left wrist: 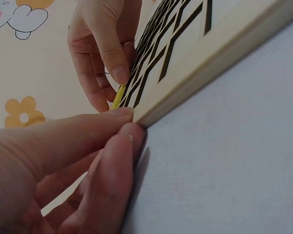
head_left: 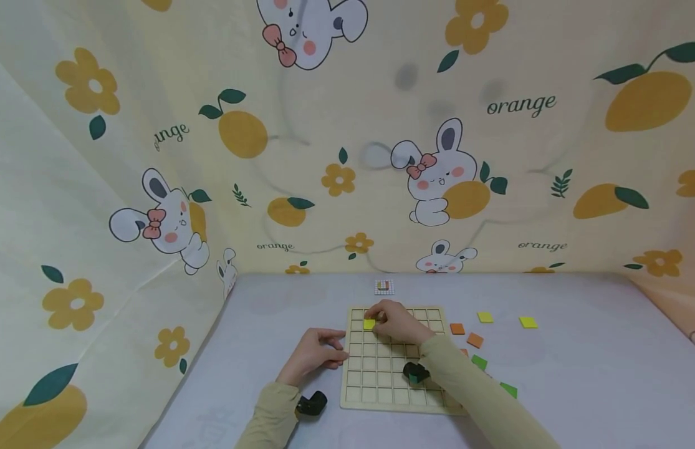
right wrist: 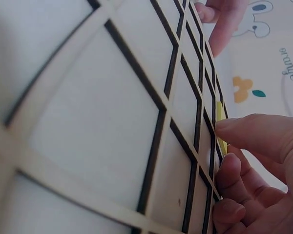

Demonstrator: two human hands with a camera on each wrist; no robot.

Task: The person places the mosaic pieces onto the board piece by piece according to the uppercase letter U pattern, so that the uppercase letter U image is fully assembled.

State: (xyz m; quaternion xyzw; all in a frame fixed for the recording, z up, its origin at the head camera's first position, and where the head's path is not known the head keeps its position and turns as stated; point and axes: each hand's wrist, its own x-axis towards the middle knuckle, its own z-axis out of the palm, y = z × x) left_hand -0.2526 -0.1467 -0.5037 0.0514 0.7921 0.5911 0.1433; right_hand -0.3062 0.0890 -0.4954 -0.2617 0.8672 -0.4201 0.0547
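A pale wooden grid board [head_left: 376, 408] with raised dividers lies on the table. My right hand [head_left: 400, 322] reaches over its far left part and pinches a yellow square tile [head_left: 369, 324] by its side, close over the cells. The right wrist view shows the thumb [right wrist: 244, 130] against this yellow tile [right wrist: 220, 113], the other fingers bent below it. At the board's left edge, my left hand [head_left: 316, 355] touches the rim with the tips of thumb and forefinger. In the left wrist view those fingertips [left wrist: 122, 111] meet right at the pale wooden edge [left wrist: 195, 85].
A small printed pattern card [head_left: 384, 287] lies behind the board. To the right are loose yellow tiles [head_left: 485, 317], orange tiles [head_left: 475, 340] and green tiles [head_left: 479, 362], some partly behind the right sleeve [head_left: 470, 386]. A patterned curtain [head_left: 336, 206] stands behind and at the left.
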